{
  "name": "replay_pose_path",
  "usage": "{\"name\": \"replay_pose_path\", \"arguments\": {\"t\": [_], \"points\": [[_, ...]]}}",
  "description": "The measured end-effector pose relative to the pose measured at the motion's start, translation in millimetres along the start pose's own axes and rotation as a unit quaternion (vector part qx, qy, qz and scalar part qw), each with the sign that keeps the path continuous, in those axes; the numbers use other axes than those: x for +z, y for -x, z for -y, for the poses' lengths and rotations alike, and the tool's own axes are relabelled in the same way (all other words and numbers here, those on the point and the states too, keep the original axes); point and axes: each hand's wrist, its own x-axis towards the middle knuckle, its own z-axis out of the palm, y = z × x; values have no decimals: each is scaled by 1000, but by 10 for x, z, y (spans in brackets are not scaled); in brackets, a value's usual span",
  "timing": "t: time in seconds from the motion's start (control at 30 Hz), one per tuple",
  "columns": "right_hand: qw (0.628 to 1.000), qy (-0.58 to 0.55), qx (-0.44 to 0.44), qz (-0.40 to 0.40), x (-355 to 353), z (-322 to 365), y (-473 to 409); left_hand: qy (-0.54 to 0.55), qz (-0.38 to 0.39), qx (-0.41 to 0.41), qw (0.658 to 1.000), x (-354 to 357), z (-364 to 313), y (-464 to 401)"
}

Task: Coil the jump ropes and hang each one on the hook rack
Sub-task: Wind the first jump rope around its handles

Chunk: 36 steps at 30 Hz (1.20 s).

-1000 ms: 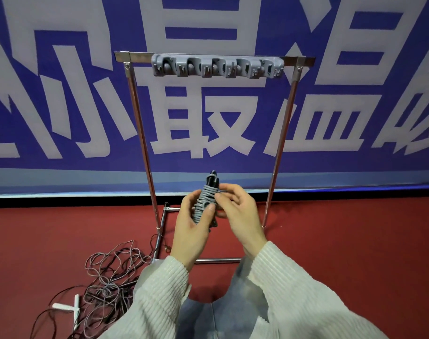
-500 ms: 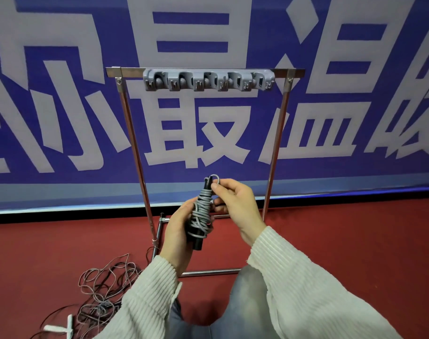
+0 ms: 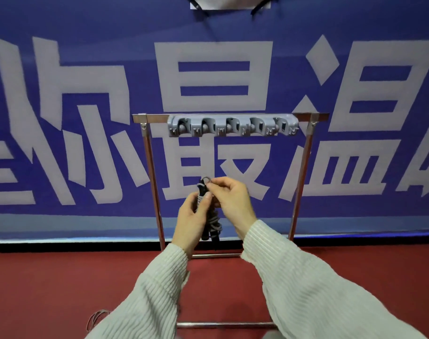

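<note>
A coiled jump rope, grey cord wound round its black handles, hangs upright between my hands below the rack. My left hand grips the bundle around its middle. My right hand pinches a small cord loop sticking out at the bundle's top. The grey hook rack with several hooks sits on the top bar of a metal stand, well above my hands. No rope hangs on its hooks. A bit of loose cord shows on the floor at lower left.
The stand's base bars lie on the red floor just in front of me. A blue banner with large white characters covers the wall behind the stand.
The view has tilted up, so the rack now sits lower in frame and the floor pile is almost out of sight. The bundle stays in both hands, with my right fingers still at the top loop.
</note>
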Motion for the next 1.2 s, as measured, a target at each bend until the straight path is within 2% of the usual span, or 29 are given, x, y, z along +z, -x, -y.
{"name": "replay_pose_path", "arguments": {"t": [0.27, 0.4, 0.6, 0.8, 1.0, 1.2], "points": [[997, 38, -61, 14, 526, 405, -1020, 18, -95, 48, 994, -374, -457, -1103], [995, 64, -72, 15, 730, 404, -1395, 67, -92, -3, 993, -591, -578, -1563], [995, 80, -55, -6, 983, 329, -1795, 84, -79, -36, 993, -754, -555, -2025], [996, 55, -56, -37, 1114, 285, -1894, 36, -118, -5, 992, -855, -411, -2266], [998, 10, -37, -52, 1136, 297, -1929, -8, -123, 23, 992, -815, -403, -2358], [988, 127, -55, -68, 1153, 166, -1910, -80, -120, 28, 989, -828, -255, -2355]]}}
